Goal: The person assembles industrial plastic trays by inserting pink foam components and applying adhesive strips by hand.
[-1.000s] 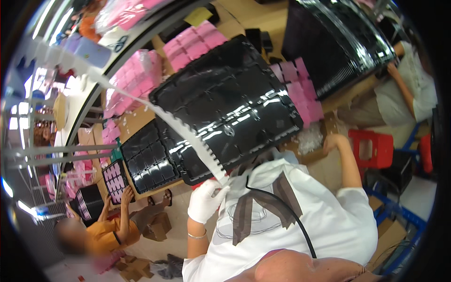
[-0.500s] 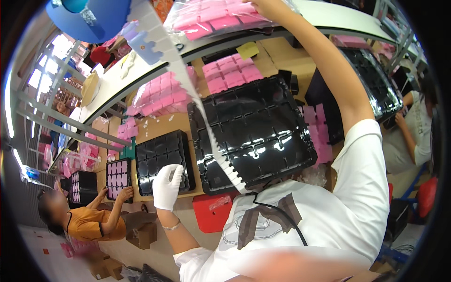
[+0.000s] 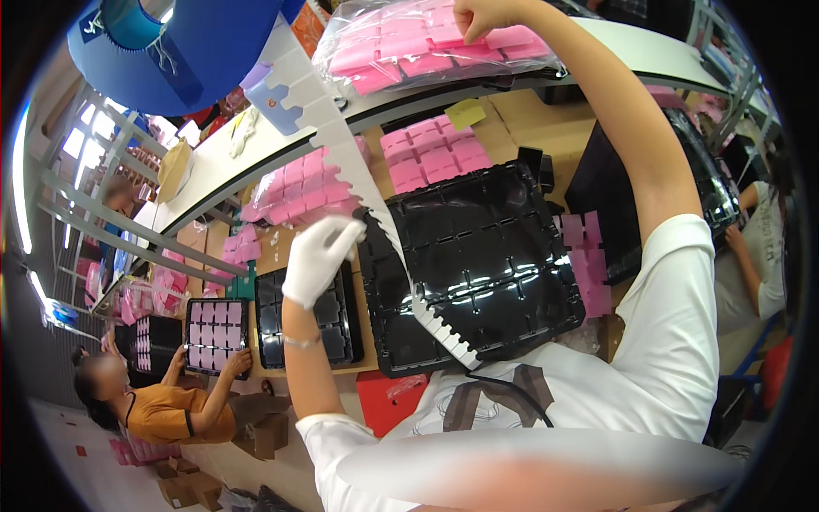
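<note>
A worker's white-gloved left hand (image 3: 320,260) hovers at the near left corner of view over the left edge of a large black compartmented plastic tray (image 3: 486,230), fingers part-bent and released, with nothing seen in its grasp, while the bare right hand (image 3: 485,15) reaches up to pink foam sheets (image 3: 384,64) in a clear plastic bag on a raised white shelf (image 3: 597,53), its fingers curled down onto the topmost pink; whether they have gripped it cannot be told. The black tray lies on the brown worktop (image 3: 542,119) directly in front of the worker's white shirt (image 3: 529,401), below the shelf. A translucent toothed strip (image 3: 345,158) slants across the view in front of it, its upper end by a blue disc-shaped object (image 3: 171,72). Behind the tray sits a block of pink foam (image 3: 435,154) with a yellow paper (image 3: 465,113) beside it; more pink pieces (image 3: 589,264) lie at its right, and a bagged pink bundle (image 3: 299,188) rests farther left. A smaller black tray (image 3: 328,316) stands just to the left, above a red stool (image 3: 380,405). Farther left, a co-worker in an orange shirt (image 3: 175,418) holds a black tray filled with pink pieces (image 3: 215,333), near cardboard boxes (image 3: 269,435) on the floor; at far right, another co-worker (image 3: 751,286) is partly in view
</note>
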A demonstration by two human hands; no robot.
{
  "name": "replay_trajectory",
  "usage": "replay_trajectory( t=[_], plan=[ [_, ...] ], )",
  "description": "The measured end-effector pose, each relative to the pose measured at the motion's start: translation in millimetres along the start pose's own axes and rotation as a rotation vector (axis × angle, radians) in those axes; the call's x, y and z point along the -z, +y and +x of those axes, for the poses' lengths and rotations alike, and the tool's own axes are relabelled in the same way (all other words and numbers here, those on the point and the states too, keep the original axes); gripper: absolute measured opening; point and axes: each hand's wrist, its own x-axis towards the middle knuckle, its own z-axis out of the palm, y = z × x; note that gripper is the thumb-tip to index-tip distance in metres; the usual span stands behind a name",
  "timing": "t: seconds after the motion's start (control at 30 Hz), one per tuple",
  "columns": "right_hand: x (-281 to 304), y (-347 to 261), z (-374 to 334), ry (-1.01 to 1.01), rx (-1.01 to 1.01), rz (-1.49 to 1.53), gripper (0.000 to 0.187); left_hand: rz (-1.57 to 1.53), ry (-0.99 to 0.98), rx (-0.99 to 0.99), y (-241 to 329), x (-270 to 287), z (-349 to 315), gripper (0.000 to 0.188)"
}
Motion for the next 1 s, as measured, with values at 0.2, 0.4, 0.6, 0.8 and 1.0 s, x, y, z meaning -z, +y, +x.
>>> replay_trajectory(
  t=[0.2,0.4,0.6,0.8,1.0],
  plan=[
    [11,-18,11,-0.055,-0.148,0.219,0.030,0.016,0.002,-0.170,10,-34,103,0.018],
    [15,-20,-1,0.339,-0.198,0.169,0.018,0.059,0.393,-0.746,62,-84,176,0.023],
    [-9,-64,-24,0.898,0.126,0.200,0.016,0.612,0.424,-0.945,98,-108,244,0.052],
    [-37,-122,-82,1.142,0.486,-0.212,0.017,0.915,0.147,-0.543,97,-100,279,0.056],
    [-65,-192,-173,0.972,0.437,-0.020,0.034,0.576,0.001,-0.288,79,-52,209,0.046]
  ],
)
